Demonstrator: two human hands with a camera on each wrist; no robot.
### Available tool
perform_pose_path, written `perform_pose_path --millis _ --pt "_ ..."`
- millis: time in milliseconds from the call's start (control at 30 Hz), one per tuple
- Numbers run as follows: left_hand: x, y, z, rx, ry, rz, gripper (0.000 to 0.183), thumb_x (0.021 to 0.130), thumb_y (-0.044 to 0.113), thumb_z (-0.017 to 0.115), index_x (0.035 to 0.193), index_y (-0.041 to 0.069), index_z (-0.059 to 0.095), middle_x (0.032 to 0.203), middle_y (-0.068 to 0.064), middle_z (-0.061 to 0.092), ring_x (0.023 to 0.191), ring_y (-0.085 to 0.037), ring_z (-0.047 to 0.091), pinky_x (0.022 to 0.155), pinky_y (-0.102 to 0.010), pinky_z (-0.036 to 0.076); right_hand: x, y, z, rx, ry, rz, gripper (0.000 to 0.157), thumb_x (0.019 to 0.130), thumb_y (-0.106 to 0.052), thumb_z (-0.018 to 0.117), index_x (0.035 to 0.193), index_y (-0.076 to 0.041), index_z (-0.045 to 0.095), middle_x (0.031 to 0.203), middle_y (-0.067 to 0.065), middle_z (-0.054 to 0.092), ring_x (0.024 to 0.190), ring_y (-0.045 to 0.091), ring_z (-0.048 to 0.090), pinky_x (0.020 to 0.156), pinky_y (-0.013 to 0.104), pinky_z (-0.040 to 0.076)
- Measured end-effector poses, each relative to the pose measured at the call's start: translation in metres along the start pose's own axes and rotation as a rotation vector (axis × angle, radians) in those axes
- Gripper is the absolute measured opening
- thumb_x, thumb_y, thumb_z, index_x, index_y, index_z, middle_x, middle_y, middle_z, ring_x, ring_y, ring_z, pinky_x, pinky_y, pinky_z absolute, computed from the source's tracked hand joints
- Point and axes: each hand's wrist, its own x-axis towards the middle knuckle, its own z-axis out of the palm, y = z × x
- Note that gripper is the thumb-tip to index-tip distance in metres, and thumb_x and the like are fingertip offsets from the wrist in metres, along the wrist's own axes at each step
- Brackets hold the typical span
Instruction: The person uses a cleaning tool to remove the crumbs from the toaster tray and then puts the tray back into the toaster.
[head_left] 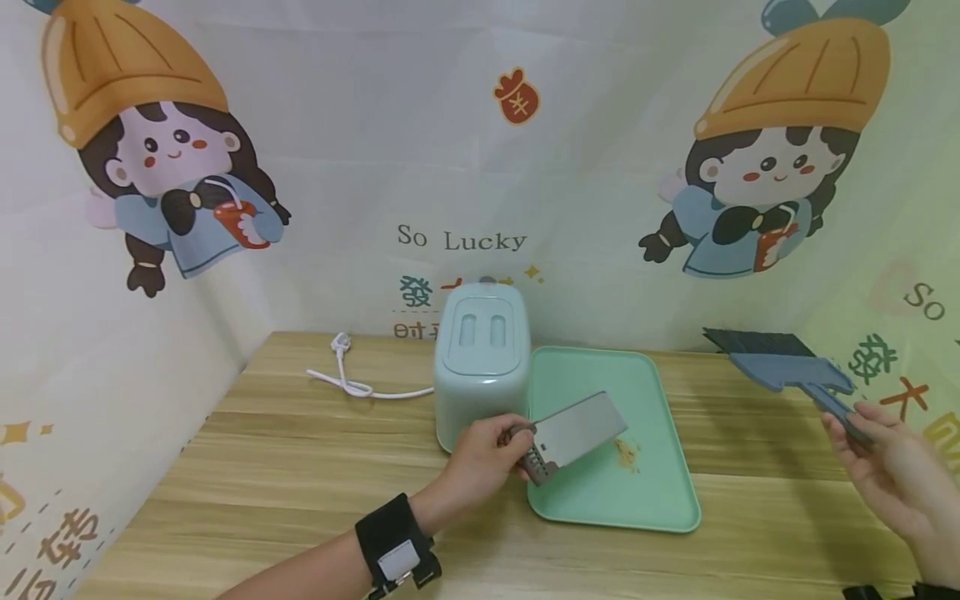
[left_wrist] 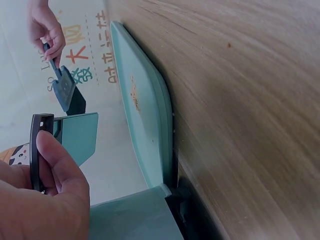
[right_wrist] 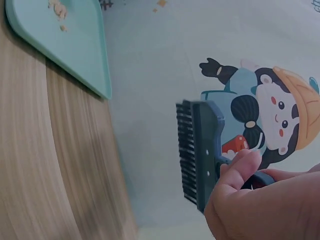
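My left hand [head_left: 480,454] pinches the dark end of a flat metal crumb tray [head_left: 583,427], thumb on top. The plate tilts above a green serving tray [head_left: 652,504], where a small heap of tan crumbs [head_left: 626,455] lies. Right beside that hand stands a pale green toaster [head_left: 483,408]. In the left wrist view the crumb tray [left_wrist: 80,135] appears from its other side, reflecting green. Over the table's right side, my right hand [head_left: 892,467] grips the handle of a blue-grey brush [head_left: 787,372]. Its dark bristles [right_wrist: 186,150] face the tray's side in the right wrist view.
A white power cord [head_left: 352,387] with its plug runs left from the toaster along the wood-grain table [head_left: 300,492]. Behind the table hangs a printed cloth [head_left: 465,167] with cartoon figures, which also covers the sides.
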Motion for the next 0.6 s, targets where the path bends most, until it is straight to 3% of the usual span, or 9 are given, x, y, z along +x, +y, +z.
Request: perform_pose_path --millis 233,367,467,500,600 --pt "0.000 0.002 0.001 0.007 0.005 0.003 0.030 0.106 0.012 0.060 0.130 -0.004 0.070 0.102 -0.009 0.073 0.081 -0.014 0.070 0.075 -0.035 0.066 0.004 0.006 -0.015 0.013 -0.053 0.019 0.025 0.114 -0.004 0.038 0.117 -0.015 0.061 0.103 0.003 0.065 0.098 0.015 0.071 0.095 0.019 0.057" --pt "0.000 0.002 0.001 0.019 0.008 0.005 0.030 0.106 0.012 0.060 0.130 -0.003 0.070 0.104 -0.010 0.073 0.081 -0.014 0.070 0.074 -0.032 0.066 0.006 0.009 -0.021 0.005 -0.102 0.023 0.029 0.113 0.000 0.037 0.108 -0.008 0.064 0.106 0.005 0.065 0.098 0.017 0.072 0.093 0.020 0.059" --pt "0.000 0.002 0.000 0.019 0.010 0.003 0.031 0.106 0.012 0.059 0.131 -0.003 0.070 0.105 -0.010 0.073 0.082 -0.014 0.070 0.074 -0.032 0.066 0.007 0.011 -0.026 -0.049 -0.102 0.044 0.024 0.113 0.000 0.037 0.114 -0.011 0.058 0.111 0.001 0.060 0.099 0.015 0.071 0.095 0.018 0.057" --pt "-0.001 0.001 0.000 0.016 0.010 0.002 0.031 0.106 0.012 0.059 0.131 -0.004 0.070 0.105 -0.010 0.073 0.082 -0.014 0.070 0.074 -0.032 0.066 0.008 0.012 -0.027 -0.094 -0.092 0.056 0.029 0.114 -0.002 0.036 0.130 -0.016 0.056 0.115 -0.001 0.056 0.100 0.012 0.071 0.096 0.016 0.056" --pt "-0.001 0.001 -0.001 0.009 0.006 0.002 0.031 0.106 0.011 0.059 0.131 -0.004 0.069 0.105 -0.010 0.073 0.082 -0.014 0.070 0.075 -0.032 0.066 0.008 0.013 -0.029 -0.201 -0.053 0.070 0.029 0.114 -0.003 0.037 0.132 -0.021 0.051 0.114 -0.006 0.055 0.099 0.009 0.069 0.094 0.015 0.055"
